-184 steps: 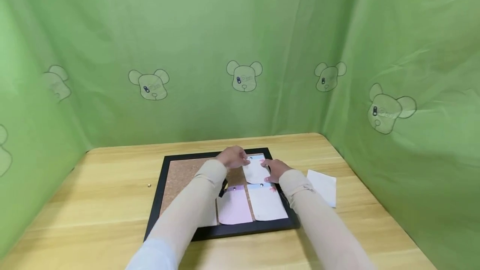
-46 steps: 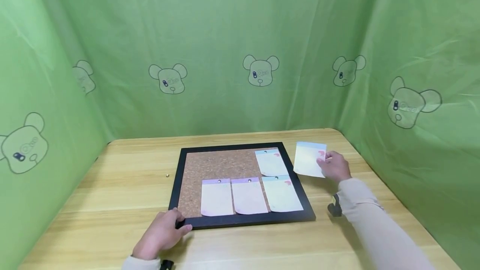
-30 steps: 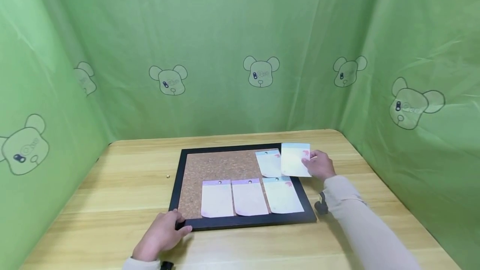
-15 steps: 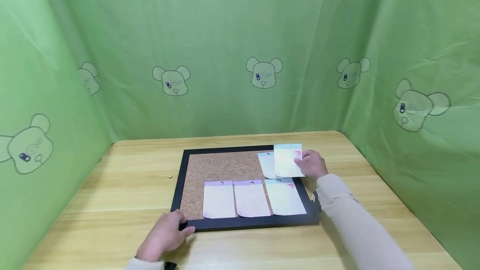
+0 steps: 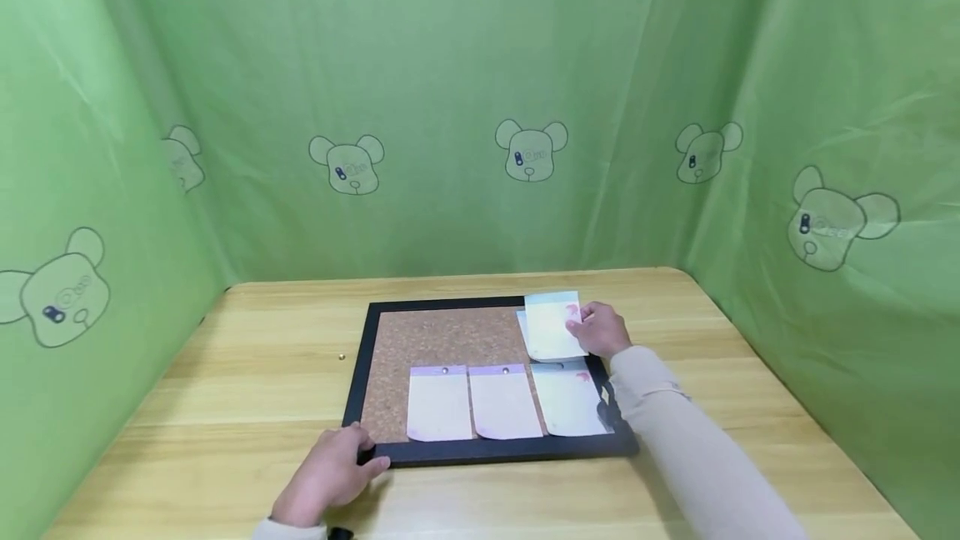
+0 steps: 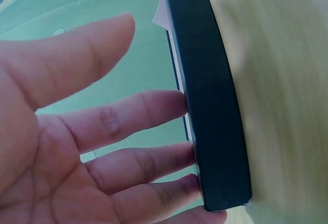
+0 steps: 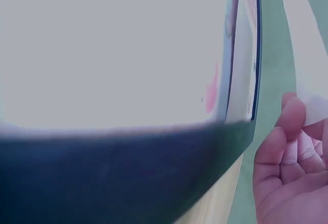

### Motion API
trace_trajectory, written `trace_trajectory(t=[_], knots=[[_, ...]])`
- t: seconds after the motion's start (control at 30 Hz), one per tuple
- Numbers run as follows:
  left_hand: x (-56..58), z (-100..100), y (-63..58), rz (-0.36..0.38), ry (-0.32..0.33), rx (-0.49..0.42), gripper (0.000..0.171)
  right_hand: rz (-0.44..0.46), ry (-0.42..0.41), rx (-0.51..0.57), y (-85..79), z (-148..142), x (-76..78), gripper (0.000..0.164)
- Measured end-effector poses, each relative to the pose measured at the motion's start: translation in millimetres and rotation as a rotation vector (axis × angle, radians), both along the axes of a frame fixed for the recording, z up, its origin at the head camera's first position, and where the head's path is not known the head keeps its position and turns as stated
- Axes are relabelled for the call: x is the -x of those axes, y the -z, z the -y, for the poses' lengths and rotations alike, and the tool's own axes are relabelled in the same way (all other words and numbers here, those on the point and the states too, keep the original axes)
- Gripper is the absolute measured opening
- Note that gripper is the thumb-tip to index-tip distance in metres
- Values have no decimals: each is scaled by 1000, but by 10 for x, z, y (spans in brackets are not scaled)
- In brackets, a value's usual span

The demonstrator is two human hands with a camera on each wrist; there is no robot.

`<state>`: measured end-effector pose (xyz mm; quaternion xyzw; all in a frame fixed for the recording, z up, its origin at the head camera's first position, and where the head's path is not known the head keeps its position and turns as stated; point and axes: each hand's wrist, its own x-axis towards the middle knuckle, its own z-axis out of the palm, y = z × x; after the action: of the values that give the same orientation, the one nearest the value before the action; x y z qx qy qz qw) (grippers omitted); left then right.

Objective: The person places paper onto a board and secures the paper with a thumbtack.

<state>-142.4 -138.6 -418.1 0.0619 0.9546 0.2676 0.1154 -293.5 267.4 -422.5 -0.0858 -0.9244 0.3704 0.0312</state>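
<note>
My right hand (image 5: 604, 330) pinches a white note sheet (image 5: 550, 327) by its right edge, thumb in front; the sheet has a blue top band and a pink print. It hangs above the upper right of a black-framed corkboard (image 5: 442, 332), mostly covering a pinned note (image 5: 522, 326). In the right wrist view, the pinched sheet (image 7: 307, 55) shows at the right. My left hand (image 5: 327, 473) touches the board's near left corner. Its fingers (image 6: 148, 108) lie fairly straight against the black frame (image 6: 207, 96) in the left wrist view.
Two purple-banded notes (image 5: 438, 407) and a blue-banded note (image 5: 568, 402) are pinned along the board's near side. A small pushpin (image 5: 342, 357) lies left of the board on the wooden table (image 5: 247, 407). Green curtains (image 5: 442, 215) enclose the back and sides.
My right hand has carried the note sheet leftward from beside the board to over its upper right part. My left hand has stayed at the near left corner over the last second and a half.
</note>
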Motion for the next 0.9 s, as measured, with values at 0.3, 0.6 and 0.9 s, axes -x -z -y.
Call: trace_trajectory(t=[0.3,0.6,0.9], knots=[[3,-2,2,13,-18,-4,34,27,-45,-4,21,245,87,24],[-4,-1,21,-3,-17,-20,35,27,-63,15,55,447,151,23],[-10,0,30,-23,-3,-16,35,26,-70,-46,109,569,195,25]])
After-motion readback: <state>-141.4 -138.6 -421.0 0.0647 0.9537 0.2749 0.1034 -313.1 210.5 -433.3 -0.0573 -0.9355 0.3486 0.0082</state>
